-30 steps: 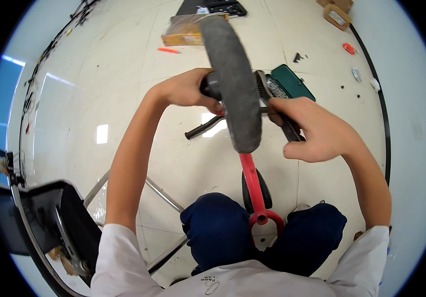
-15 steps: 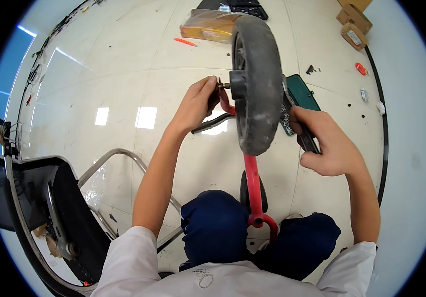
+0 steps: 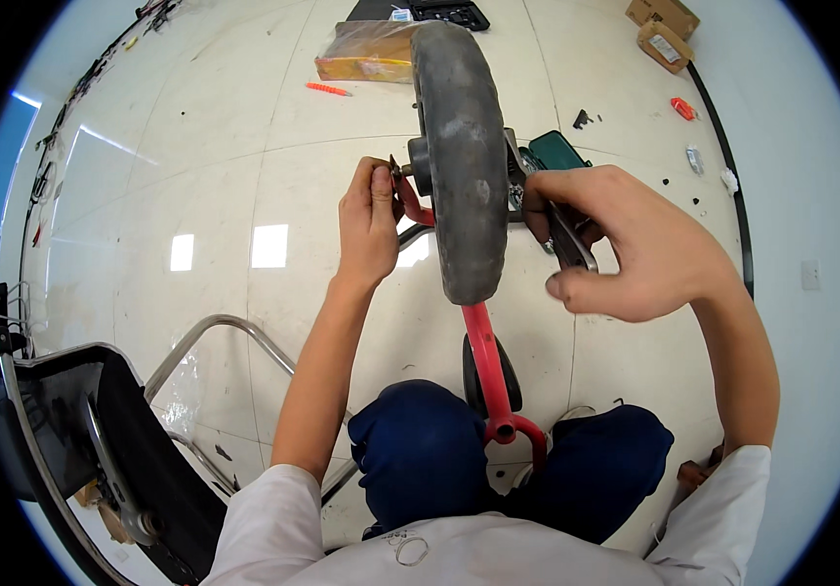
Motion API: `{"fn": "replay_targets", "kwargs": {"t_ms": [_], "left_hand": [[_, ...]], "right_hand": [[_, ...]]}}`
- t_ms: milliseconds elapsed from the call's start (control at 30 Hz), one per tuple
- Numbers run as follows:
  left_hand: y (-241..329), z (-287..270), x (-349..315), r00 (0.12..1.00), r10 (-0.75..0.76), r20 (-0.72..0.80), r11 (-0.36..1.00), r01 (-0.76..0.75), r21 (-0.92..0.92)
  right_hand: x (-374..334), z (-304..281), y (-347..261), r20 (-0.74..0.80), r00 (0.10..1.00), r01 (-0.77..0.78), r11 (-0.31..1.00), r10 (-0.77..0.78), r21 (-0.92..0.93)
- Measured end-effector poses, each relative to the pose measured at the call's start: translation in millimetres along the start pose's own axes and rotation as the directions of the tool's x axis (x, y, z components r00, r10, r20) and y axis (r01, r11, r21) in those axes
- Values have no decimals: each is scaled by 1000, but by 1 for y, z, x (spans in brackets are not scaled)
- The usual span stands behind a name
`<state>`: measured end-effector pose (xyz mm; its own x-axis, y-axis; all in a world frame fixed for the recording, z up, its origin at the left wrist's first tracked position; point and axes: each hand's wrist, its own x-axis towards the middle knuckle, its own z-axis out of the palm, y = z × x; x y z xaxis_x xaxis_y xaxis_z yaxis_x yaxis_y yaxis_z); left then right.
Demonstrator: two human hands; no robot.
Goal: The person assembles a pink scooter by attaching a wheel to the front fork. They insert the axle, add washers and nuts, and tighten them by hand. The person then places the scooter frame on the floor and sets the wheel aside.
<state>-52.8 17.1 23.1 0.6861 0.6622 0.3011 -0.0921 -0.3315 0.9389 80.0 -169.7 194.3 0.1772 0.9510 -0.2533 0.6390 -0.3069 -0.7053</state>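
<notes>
A small dark grey wheel (image 3: 469,166) stands upright in front of me, its worn tyre facing me. It sits at the far end of a red frame (image 3: 485,356) that runs back between my knees. My left hand (image 3: 369,220) is closed on the end of the red fork (image 3: 415,207), beside the bolt sticking out of the wheel hub (image 3: 421,166). My right hand (image 3: 639,239) grips dark metal pliers (image 3: 568,239) on the wheel's right side. Their head reaches toward the hub, where the tyre hides the contact.
A green case (image 3: 558,151) lies open beyond my right hand. Past the wheel are a plastic-wrapped yellow box (image 3: 361,66) and an orange stick (image 3: 328,89). Cardboard boxes (image 3: 664,44) stand by the right wall. A metal-framed black chair (image 3: 112,449) is at my left.
The wheel and both hands have shifted left in view as my head turned. My right hand has lifted, its palm more spread around the pliers' handles. The left still pinches the fork end.
</notes>
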Motion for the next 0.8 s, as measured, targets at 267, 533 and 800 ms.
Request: {"fn": "replay_targets", "kwargs": {"t_ms": [267,533,800], "left_hand": [[-3,1,-1,1000,-29,-12,999,28,-43],[12,-26,27,991,-71,117,979,47,200],[50,-26,96,493,-340,801,810,-278,516]], "right_hand": [[15,-12,3,-74,997,19,995,-12,95],[22,-17,-4,-98,995,-11,988,26,152],[23,-15,-5,-102,995,27,998,-21,59]]}}
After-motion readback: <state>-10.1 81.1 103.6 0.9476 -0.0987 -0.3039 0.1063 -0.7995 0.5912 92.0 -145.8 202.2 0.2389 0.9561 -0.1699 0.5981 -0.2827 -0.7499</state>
